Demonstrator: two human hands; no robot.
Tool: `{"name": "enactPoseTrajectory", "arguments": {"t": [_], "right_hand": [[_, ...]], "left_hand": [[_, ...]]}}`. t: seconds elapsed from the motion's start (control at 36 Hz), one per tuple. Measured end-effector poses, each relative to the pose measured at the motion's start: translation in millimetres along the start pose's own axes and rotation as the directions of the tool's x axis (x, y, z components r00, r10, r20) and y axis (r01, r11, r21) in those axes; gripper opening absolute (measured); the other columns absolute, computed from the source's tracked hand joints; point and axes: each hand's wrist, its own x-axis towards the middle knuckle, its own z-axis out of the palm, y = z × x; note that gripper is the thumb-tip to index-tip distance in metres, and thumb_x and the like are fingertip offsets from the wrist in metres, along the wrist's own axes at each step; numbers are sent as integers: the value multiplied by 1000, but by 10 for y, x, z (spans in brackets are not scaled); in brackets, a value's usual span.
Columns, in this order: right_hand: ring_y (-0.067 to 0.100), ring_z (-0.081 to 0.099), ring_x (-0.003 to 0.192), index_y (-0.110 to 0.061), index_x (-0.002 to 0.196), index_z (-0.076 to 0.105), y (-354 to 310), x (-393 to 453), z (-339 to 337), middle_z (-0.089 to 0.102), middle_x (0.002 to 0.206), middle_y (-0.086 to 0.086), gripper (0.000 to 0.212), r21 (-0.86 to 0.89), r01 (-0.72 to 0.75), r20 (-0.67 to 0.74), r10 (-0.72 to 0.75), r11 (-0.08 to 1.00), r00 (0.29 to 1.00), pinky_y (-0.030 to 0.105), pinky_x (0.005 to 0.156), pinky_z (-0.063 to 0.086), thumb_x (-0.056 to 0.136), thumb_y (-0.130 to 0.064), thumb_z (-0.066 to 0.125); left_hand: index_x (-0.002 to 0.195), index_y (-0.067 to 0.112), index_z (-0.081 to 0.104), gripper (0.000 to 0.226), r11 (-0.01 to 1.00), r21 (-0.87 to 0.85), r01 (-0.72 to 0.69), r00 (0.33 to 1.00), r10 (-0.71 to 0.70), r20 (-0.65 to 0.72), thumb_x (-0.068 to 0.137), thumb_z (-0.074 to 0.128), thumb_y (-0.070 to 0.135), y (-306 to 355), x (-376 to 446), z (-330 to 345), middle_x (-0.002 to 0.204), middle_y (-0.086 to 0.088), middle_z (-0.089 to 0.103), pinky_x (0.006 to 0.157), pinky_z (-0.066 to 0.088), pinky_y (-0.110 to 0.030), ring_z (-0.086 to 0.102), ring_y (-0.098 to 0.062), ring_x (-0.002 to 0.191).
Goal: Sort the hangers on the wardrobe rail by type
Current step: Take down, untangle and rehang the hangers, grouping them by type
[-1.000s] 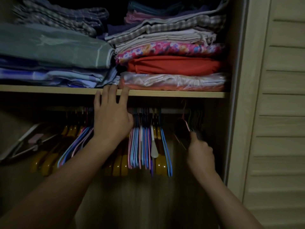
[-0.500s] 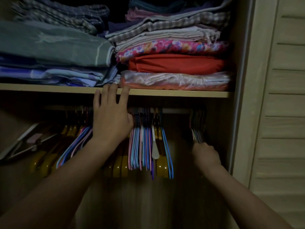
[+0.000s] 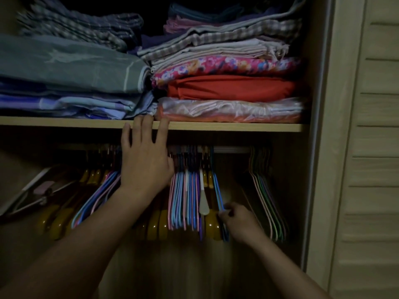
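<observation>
The right hand [image 3: 237,221] has left the sorted thin hangers [image 3: 267,203] and now pinches a blue hanger [image 3: 218,190] in the mixed bunch, likely next to move; the left hand [image 3: 144,162] rests open, fingertips on the shelf [image 3: 237,126].

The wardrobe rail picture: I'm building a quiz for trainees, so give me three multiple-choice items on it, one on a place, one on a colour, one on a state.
1. Where do the fingers of the left hand lie?
A. on the shelf edge
B. on the louvred door
C. on the floor

2. What colour is the folded cloth under the flowered one?
A. green
B. red
C. white

3. What is the right hand doing?
A. hanging idle
B. pressing flat on the door
C. pinching a blue hanger

Answers: 1 A, the fingertips reach over the shelf edge; 2 B, a red fold lies just below the flowered one; 3 C, the fingers close on the hanger's lower end.
</observation>
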Motion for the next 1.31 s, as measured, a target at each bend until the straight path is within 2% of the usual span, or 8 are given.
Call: {"name": "enactPoseTrajectory", "arguments": {"t": [0.11,0.25,0.42,0.58,0.69,0.97,1.14,1.31], "right_hand": [[-1,54,80,-23,140,49,34,10,78,59,105,-8,40,71,5,-31,-2,997,1000,13,58,40,100,-28,54],[6,60,71,-24,146,41,48,-4,128,60,87,-9,48,99,10,-40,-6,995,999,19,59,50,100,-23,55],[5,65,77,-30,142,42,104,-117,142,63,101,-9,46,104,88,-199,-66,991,978,22,63,56,99,-19,54],[-6,49,89,-28,122,56,-11,-212,-62,51,105,-18,27,17,297,-537,-242,955,808,15,73,39,99,-16,50],[4,53,100,-27,113,57,-157,-145,-249,53,106,-12,20,-16,367,-599,-303,930,741,27,84,47,99,-15,51],[8,52,94,-20,115,60,-157,-150,-356,51,105,-8,21,-66,272,-640,-250,960,727,31,81,49,99,-13,50],[0,39,70,-13,119,61,68,-180,-351,48,99,-2,24,-154,185,-642,-241,971,728,13,59,29,97,-8,50],[18,50,81,-6,122,57,271,-184,-265,48,99,2,30,-220,60,-631,-188,974,753,31,72,41,93,-3,54]], "left_hand": [[155,16,20,89,1000,7,-2,1000,2,4,78,62,30,-5,-7,1,154,-21,28,121,13,-56,20,-39,147],[156,15,18,91,1000,15,-1,1000,1,3,78,62,30,1,-8,0,153,-21,28,121,13,-55,20,-39,147],[156,15,17,92,1000,9,-2,1000,2,5,77,62,31,7,-7,-4,153,-21,27,121,13,-56,20,-39,147],[157,15,16,93,1000,1,-1,1000,1,9,78,61,31,10,-11,-2,154,-23,27,122,12,-56,18,-39,147],[158,14,13,94,1000,7,-1,1000,1,11,78,61,31,7,-16,9,155,-24,25,122,11,-56,17,-40,148],[157,16,16,93,1000,0,-10,1000,10,6,77,62,31,-24,-6,12,154,-22,27,122,12,-56,19,-39,147],[157,17,15,95,1000,-15,3,1000,-3,4,76,64,31,1,-3,29,154,-22,25,122,11,-56,17,-39,148],[156,16,16,94,1000,-8,4,1000,-4,0,77,64,31,2,-4,26,154,-22,25,122,12,-57,16,-39,148]]}}
